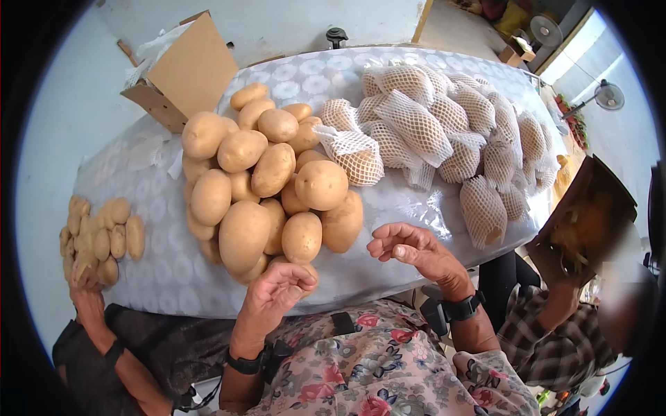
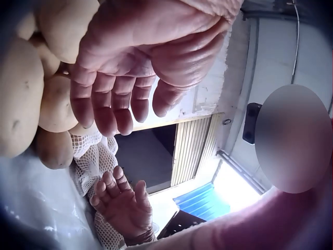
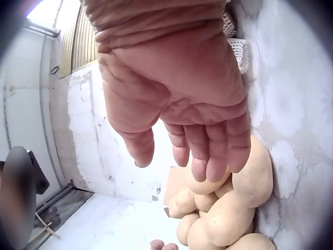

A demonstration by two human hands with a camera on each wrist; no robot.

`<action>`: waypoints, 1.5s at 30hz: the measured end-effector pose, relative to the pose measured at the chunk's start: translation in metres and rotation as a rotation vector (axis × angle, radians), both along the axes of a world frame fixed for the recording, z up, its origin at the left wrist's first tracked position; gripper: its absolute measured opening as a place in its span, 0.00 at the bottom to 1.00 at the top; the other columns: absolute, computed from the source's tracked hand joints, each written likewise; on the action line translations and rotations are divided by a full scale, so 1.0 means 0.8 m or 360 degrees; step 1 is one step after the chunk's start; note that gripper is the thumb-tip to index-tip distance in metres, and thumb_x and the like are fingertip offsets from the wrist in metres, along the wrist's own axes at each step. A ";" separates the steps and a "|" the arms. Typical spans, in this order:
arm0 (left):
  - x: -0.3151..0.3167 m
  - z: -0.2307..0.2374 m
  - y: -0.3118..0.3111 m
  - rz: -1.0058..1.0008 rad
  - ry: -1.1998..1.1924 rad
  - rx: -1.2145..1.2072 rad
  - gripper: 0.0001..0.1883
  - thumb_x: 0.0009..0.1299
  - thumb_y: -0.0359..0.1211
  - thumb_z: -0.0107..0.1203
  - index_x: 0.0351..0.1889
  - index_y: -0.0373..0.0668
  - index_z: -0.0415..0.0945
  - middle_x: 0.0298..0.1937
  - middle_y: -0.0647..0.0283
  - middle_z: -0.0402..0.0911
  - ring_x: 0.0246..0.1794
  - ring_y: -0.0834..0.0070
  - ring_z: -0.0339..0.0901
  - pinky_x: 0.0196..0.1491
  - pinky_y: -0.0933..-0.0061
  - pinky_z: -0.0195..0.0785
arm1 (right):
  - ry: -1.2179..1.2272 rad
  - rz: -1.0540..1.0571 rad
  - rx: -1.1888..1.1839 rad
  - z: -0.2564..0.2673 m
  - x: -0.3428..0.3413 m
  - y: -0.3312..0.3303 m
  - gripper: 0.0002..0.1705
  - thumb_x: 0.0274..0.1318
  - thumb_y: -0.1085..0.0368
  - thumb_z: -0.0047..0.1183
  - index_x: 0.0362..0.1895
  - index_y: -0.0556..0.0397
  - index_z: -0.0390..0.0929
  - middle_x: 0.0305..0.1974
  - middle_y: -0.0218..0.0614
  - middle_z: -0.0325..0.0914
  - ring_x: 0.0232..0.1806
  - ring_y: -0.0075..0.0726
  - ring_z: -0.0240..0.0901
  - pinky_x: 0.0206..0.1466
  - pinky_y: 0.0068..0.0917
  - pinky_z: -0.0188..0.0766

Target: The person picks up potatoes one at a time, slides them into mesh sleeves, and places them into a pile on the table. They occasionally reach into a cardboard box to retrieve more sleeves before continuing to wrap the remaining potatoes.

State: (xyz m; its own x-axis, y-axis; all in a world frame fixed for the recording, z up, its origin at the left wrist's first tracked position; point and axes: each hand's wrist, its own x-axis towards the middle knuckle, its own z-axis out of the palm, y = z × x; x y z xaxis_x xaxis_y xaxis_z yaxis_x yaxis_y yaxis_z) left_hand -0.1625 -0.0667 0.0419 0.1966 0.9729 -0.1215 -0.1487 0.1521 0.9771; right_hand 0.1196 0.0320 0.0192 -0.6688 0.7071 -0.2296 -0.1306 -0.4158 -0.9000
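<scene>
A heap of large potatoes (image 1: pixel 244 232) lies on the table in front of me. My left hand (image 1: pixel 279 291) is by the near edge of this heap, its fingers loosely bent with nothing between them in the left wrist view. It partly covers a potato at the front. To the right of the heap, my right hand (image 1: pixel 420 255) hovers with the palm turned inward and fingers relaxed, holding nothing in the right wrist view. Beyond it lies a pile of potatoes in white foam net sleeves (image 1: pixel 415 132).
A patterned cloth under clear plastic covers the table (image 1: pixel 163 229). An open cardboard box (image 1: pixel 194 73) stands at the back left. On the left, another person's hand (image 1: pixel 87 298) touches small potatoes (image 1: pixel 100 236). At right, a person holds a brown box (image 1: pixel 583 222).
</scene>
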 end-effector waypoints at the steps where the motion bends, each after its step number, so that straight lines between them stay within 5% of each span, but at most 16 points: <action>1: 0.007 0.000 0.000 0.0020 0.0019 -0.0030 0.11 0.70 0.31 0.51 0.47 0.35 0.71 0.43 0.63 0.76 0.45 0.79 0.73 0.52 0.75 0.67 | 0.0003 0.0039 -0.0010 -0.002 0.004 0.003 0.28 0.57 0.54 0.55 0.56 0.57 0.68 0.47 0.34 0.76 0.48 0.27 0.70 0.54 0.28 0.65; 16: 0.048 0.011 -0.010 0.0198 0.0347 -0.0174 0.10 0.70 0.31 0.51 0.45 0.36 0.72 0.40 0.65 0.77 0.43 0.81 0.74 0.49 0.78 0.68 | -0.0132 0.0033 0.0083 -0.021 0.020 0.055 0.24 0.58 0.55 0.55 0.53 0.57 0.71 0.44 0.35 0.77 0.45 0.27 0.72 0.51 0.27 0.68; 19: 0.032 0.010 -0.004 0.0215 0.0242 -0.0089 0.09 0.70 0.30 0.51 0.46 0.36 0.72 0.41 0.64 0.77 0.44 0.80 0.74 0.50 0.77 0.68 | -0.0366 -0.0269 0.0376 -0.018 0.020 0.058 0.20 0.57 0.58 0.55 0.49 0.57 0.73 0.43 0.38 0.77 0.44 0.30 0.72 0.50 0.30 0.68; 23: 0.006 0.005 -0.005 0.0230 0.0131 0.0030 0.09 0.70 0.29 0.50 0.45 0.36 0.72 0.41 0.64 0.77 0.45 0.80 0.74 0.51 0.76 0.68 | -0.1180 -0.0355 0.1211 -0.005 -0.015 0.091 0.25 0.47 0.64 0.60 0.51 0.57 0.71 0.48 0.47 0.73 0.50 0.50 0.70 0.56 0.36 0.66; 26: -0.013 0.004 -0.009 0.0244 0.0129 0.0098 0.09 0.70 0.30 0.51 0.45 0.36 0.72 0.41 0.65 0.77 0.44 0.81 0.74 0.51 0.77 0.68 | -0.1469 -0.0225 0.2107 -0.043 -0.048 0.120 0.31 0.42 0.69 0.60 0.54 0.54 0.67 0.54 0.47 0.66 0.57 0.52 0.62 0.60 0.40 0.62; 27: -0.018 0.003 -0.011 0.0244 0.0118 0.0115 0.09 0.70 0.30 0.51 0.45 0.36 0.72 0.41 0.65 0.77 0.44 0.81 0.74 0.51 0.77 0.68 | -0.1502 -0.0129 0.2031 -0.038 -0.064 0.121 0.38 0.36 0.71 0.61 0.58 0.51 0.63 0.57 0.47 0.59 0.61 0.54 0.56 0.61 0.43 0.60; 34: -0.043 -0.008 -0.029 0.0332 0.0100 0.0112 0.09 0.70 0.32 0.51 0.44 0.36 0.72 0.40 0.65 0.77 0.42 0.81 0.74 0.49 0.78 0.67 | -0.1839 -0.0251 0.2615 -0.063 -0.104 0.144 0.43 0.33 0.72 0.61 0.60 0.47 0.60 0.56 0.51 0.58 0.57 0.54 0.57 0.52 0.44 0.67; 40: -0.043 -0.010 -0.032 0.0280 0.0115 0.0108 0.11 0.70 0.33 0.52 0.45 0.36 0.72 0.41 0.65 0.77 0.43 0.81 0.74 0.49 0.77 0.67 | -0.1758 -0.0204 0.2572 -0.070 -0.104 0.163 0.43 0.32 0.63 0.64 0.58 0.49 0.61 0.53 0.50 0.61 0.52 0.53 0.61 0.42 0.40 0.74; 45: -0.038 -0.007 -0.037 0.0251 0.0177 0.0088 0.11 0.70 0.32 0.52 0.45 0.35 0.72 0.41 0.64 0.78 0.42 0.80 0.74 0.48 0.77 0.68 | -0.1604 -0.0139 0.2444 -0.052 -0.086 0.152 0.42 0.29 0.63 0.66 0.55 0.52 0.64 0.47 0.43 0.66 0.52 0.50 0.64 0.47 0.41 0.72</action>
State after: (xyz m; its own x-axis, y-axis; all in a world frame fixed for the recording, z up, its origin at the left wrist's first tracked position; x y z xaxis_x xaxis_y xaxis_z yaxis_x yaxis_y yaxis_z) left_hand -0.1932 -0.0963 0.0363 0.0293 0.9964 -0.0797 -0.0569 0.0813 0.9951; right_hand 0.0505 0.1535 -0.0224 -0.6568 0.6766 0.3330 0.6621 0.7288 -0.1748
